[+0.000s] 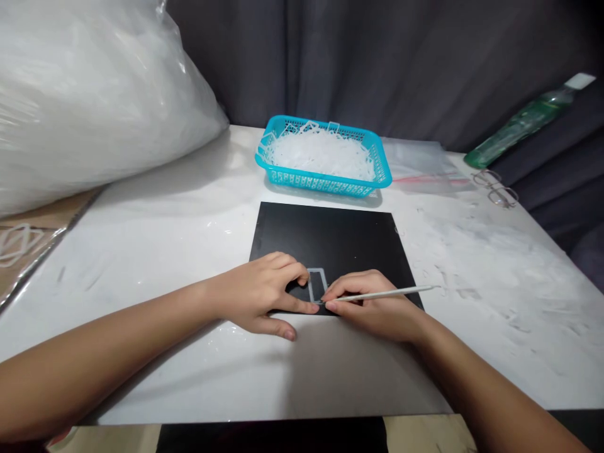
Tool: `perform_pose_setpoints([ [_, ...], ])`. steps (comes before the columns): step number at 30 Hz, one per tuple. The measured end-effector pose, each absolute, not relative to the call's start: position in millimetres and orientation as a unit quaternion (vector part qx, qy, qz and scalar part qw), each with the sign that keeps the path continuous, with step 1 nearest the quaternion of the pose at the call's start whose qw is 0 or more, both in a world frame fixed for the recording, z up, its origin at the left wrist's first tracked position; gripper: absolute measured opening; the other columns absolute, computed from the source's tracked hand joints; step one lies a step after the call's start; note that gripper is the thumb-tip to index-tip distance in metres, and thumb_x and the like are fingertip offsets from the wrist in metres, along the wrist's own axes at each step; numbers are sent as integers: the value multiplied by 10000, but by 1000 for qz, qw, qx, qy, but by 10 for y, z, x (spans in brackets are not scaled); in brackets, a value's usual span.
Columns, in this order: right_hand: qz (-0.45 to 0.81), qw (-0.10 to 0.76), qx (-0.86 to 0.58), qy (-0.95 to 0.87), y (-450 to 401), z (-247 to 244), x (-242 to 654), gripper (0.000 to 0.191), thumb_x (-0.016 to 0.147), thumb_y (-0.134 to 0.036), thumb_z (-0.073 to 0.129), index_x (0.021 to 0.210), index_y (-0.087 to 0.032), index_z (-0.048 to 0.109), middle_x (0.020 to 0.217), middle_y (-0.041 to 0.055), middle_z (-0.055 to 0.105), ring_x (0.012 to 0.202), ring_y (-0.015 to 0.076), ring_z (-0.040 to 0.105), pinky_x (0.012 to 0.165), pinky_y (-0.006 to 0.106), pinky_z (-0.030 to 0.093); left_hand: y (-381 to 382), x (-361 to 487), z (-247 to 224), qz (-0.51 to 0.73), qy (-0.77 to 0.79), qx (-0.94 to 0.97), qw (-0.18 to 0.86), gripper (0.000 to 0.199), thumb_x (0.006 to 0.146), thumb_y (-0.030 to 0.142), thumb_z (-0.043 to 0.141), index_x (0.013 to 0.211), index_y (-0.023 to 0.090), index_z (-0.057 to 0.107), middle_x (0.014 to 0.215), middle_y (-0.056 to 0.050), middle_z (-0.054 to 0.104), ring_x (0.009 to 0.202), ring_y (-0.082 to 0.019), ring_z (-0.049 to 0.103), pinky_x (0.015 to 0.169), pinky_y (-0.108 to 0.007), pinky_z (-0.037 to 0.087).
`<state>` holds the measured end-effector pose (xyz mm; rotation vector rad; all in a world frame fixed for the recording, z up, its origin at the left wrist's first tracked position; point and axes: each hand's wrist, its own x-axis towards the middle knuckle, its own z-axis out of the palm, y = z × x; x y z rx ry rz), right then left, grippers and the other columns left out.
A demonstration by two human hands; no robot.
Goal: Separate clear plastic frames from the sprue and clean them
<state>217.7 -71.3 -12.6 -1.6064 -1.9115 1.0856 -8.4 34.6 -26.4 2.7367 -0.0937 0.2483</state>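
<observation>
A small translucent plastic rectangular frame (324, 277) lies on a black mat (325, 229) at the mat's near edge. My left hand (262, 290) rests to its left with fingers spread. One bent fingertip is at the frame's upper left corner, another at its lower edge, and the thumb points out over the table. My right hand (372, 302) is closed in a pinch round a slim white pen-like tool (384, 294). The tool's working tip meets the frame's lower right corner, close to the left fingertip, and its exact shape is hidden. Its rear end points right.
Behind the mat, a blue plastic basket (325, 183) holds many translucent frames. A big filled plastic bag (94, 100) bulges at left. Clear plastic bags (415, 160), eyeglasses (495, 187) and a green bottle (523, 123) are at back right. Scraps (509, 270) litter the white table (155, 251).
</observation>
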Motion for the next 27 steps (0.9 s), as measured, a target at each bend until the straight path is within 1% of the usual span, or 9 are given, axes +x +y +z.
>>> perform_pose_setpoints([
  [4,389,224,-563,-694,-727,-129,2201,111,816,-235,625,774,-236,727,848,15,744,778,171,691,676,265,533,355,-77,-277,101,-33,973,207,449,825,548,583,1190,297,655,1073,-128,507,967,-263,476,923,-436,394],
  [8,337,245,-487,-768,-794,-197,2223,121,866,-209,580,824,-219,692,997,33,742,953,165,680,822,259,519,359,-69,-287,100,-22,972,210,427,829,550,579,1180,320,658,1141,-120,489,1087,-283,470,1043,-535,308],
  [10,266,221,-450,-823,-838,-267,2244,154,891,-177,528,870,-232,671,1107,23,715,927,150,672,779,244,522,356,-66,-281,96,-3,972,214,407,830,558,574,1171,351,657,1201,-112,474,1174,-301,440,1078,-585,246],
  [13,144,182,-435,-870,-860,-371,2266,209,909,-157,477,933,-268,652,1203,-15,675,767,124,649,666,235,526,345,-59,-266,83,28,971,224,372,831,563,573,1148,390,660,1334,-102,416,1305,-352,340,1083,-644,192],
  [15,70,208,-457,-862,-827,-388,2276,219,907,-151,474,937,-277,650,1152,-27,697,760,123,655,675,232,533,337,-53,-262,73,47,969,233,355,829,561,578,1137,407,662,1410,-93,366,1354,-389,273,1071,-676,178],
  [19,-69,341,-579,-738,-705,-261,2483,141,884,-134,501,926,-202,617,1100,69,708,900,169,687,794,281,536,330,-41,-277,70,64,961,259,335,820,558,596,1114,416,672,1491,-70,298,1393,-422,196,1063,-703,149],
  [21,-158,376,-660,-631,-672,-175,2753,82,876,-172,527,910,-186,600,1082,105,707,950,210,681,833,326,520,333,-39,-285,70,64,959,267,329,820,552,602,1106,409,678,1514,-63,271,1407,-418,167,1073,-695,131],
  [24,-222,332,-756,-518,-693,-103,3239,114,856,-235,536,916,-165,603,1055,161,699,943,271,673,819,388,503,350,-50,-285,63,62,958,273,340,818,551,605,1117,402,673,1544,-59,219,1419,-406,140,1088,-678,109],
  [27,-149,239,-793,-541,-727,-107,3481,124,795,-283,569,808,-170,616,888,144,699,846,294,659,780,433,485,367,-70,-283,66,47,953,292,336,798,537,639,1095,387,687,1565,-43,180,1424,-390,146,1103,-658,95],
])
